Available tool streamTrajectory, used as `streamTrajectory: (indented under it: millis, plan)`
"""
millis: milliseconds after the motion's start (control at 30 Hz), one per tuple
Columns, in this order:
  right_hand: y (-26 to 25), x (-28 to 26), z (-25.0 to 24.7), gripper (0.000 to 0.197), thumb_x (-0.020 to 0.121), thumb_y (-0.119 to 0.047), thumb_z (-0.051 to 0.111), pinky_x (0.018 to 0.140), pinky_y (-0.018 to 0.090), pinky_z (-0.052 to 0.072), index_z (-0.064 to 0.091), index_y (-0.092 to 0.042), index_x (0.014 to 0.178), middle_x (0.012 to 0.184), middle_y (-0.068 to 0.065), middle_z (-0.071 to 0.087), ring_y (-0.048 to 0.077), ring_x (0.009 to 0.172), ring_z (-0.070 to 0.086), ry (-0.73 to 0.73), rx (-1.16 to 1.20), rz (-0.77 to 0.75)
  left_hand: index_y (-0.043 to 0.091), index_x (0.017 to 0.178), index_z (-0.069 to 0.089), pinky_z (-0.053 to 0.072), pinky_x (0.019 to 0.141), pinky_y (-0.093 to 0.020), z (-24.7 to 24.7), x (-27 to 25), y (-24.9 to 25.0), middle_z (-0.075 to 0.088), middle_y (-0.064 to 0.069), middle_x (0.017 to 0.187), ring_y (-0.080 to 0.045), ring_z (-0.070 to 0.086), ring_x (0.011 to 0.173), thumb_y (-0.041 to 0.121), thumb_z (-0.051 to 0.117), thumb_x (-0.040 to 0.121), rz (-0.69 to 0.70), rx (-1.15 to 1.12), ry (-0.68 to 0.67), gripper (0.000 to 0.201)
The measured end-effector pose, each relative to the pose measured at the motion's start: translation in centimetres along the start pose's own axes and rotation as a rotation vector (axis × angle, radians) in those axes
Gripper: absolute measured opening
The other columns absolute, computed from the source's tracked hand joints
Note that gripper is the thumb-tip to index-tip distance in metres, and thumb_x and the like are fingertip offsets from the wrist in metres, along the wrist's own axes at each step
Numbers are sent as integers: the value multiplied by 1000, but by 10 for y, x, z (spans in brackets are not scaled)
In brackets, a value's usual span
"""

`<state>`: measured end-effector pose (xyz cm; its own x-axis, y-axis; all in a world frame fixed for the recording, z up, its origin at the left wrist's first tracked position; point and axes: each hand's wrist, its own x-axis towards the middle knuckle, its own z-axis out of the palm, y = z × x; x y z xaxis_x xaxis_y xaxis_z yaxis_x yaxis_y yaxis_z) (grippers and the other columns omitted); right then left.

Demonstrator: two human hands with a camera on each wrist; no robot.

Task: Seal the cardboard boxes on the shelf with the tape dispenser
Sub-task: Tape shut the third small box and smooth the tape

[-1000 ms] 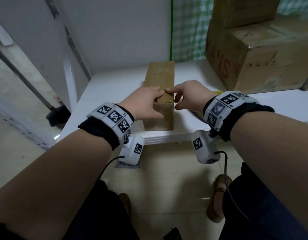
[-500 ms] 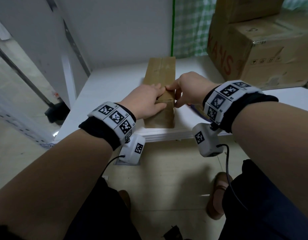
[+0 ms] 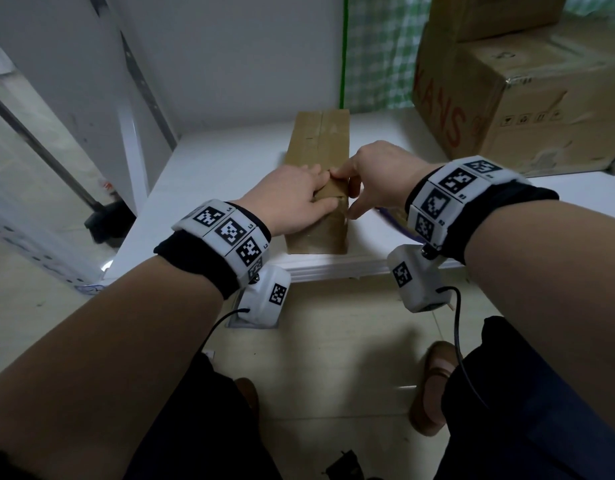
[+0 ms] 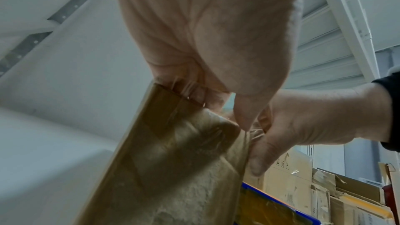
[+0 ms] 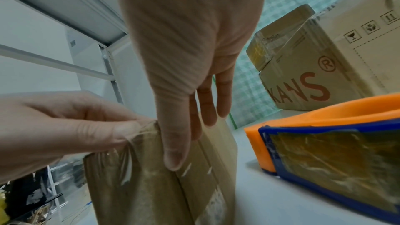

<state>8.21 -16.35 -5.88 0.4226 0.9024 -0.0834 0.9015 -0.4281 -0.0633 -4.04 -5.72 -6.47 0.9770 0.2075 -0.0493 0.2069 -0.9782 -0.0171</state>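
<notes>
The fingers of the left hand are lying nearly straight and close together, pressing down on the near end of the narrow cardboard box. The right hand is pinching clear tape at the box's near top corner: in the right wrist view its thumb is running down the box's near end face while the other fingers are lying along the top.

The narrow cardboard box is lying lengthwise on the white shelf, its near end at the shelf's front edge and its far end pointing to 12 o'clock. The tape dispenser, orange with a blue frame, is resting on the shelf just beside the box at 3 o'clock; in the head view the right hand is hiding most of it.

At 1 to 2 o'clock, a large cardboard box with red lettering is standing on the shelf, with a smaller box stacked on it. A white wall panel is closing the shelf at 11 to 12 o'clock, and a green checked curtain is hanging at 1 o'clock. Below the shelf edge, at 6 o'clock, pale floor tiles and a brown shoe are showing.
</notes>
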Motion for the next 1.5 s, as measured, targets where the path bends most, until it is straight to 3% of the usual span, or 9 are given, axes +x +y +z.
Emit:
streamTrajectory:
  millis: [467, 600, 700, 867, 1067, 1300, 1367, 1433, 1500]
  plan:
    - [-7, -5, 11, 55, 69, -54, 73, 75, 38, 52, 62, -18, 109, 86, 1, 63, 21, 77, 53, 74, -31, 24, 14, 130, 54, 40, 98, -41, -7, 1, 2, 53, -14, 133, -30, 50, 121, 57, 25, 74, -55, -1, -66, 77]
    - [-7, -7, 15, 49, 76, -52, 67, 65, 28, 38, 61, -17, 111, 79, -1, 53, 20, 75, 45, 118, -42, 6, 12, 126, 57, 41, 97, -40, -11, 2, 3, 55, -15, 129, -29, 50, 120, 58, 25, 71, -41, -17, -74, 79]
    - [-6, -9, 16, 50, 80, -51, 64, 66, 29, 39, 60, -17, 115, 89, 3, 61, 26, 85, 54, 135, -59, -13, 12, 125, 58, 42, 96, -40, -14, 1, 3, 56, -16, 128, -29, 52, 119, 65, 15, 54, -21, -19, -82, 99]
    - [-4, -10, 20, 57, 84, -53, 57, 70, 30, 40, 50, -22, 131, 106, 5, 64, 28, 102, 57, 144, -45, -21, 12, 124, 58, 42, 96, -41, -18, -5, 1, 54, -15, 130, -29, 53, 116, 64, 27, 49, -1, -75, -111, 97]
    - [-1, -12, 21, 68, 89, -60, 45, 84, 33, 42, 30, -29, 147, 125, 3, 58, 24, 119, 50, 120, -28, 20, 22, 145, 34, 25, 112, -26, -11, -6, -15, 27, -5, 154, -18, 30, 140, 27, 64, 80, 28, -126, -100, 72]
    - [2, -10, 17, 62, 93, -60, 37, 87, 33, 40, 26, -34, 148, 136, 1, 51, 23, 125, 46, 68, -11, 47, 31, 142, 38, 29, 92, -6, -16, -6, -45, 29, 15, 150, -6, 46, 121, 3, 66, 77, 29, -250, -160, 76]
    - [3, -9, 16, 62, 94, -59, 34, 92, 34, 40, 24, -33, 149, 139, 1, 49, 23, 127, 44, 53, -5, 45, 36, 142, 35, 37, 85, -11, -16, -7, -54, 26, 19, 150, -9, 51, 110, -4, 62, 76, 3, -227, -174, 82]
    - [3, -7, 14, 61, 95, -59, 32, 95, 35, 39, 23, -32, 149, 140, 1, 49, 22, 128, 43, 39, 1, 38, 39, 142, 33, 43, 96, -31, -11, -7, -61, 25, 18, 151, -17, 53, 117, -11, 57, 74, 11, -210, -157, 88]
    - [2, -7, 12, 62, 94, -59, 32, 96, 36, 40, 24, -32, 149, 139, 0, 50, 22, 127, 44, 35, -8, 34, 38, 142, 35, 40, 103, -36, -2, -4, -68, 27, 15, 151, -17, 47, 126, -15, 54, 74, 37, -212, -109, 88]
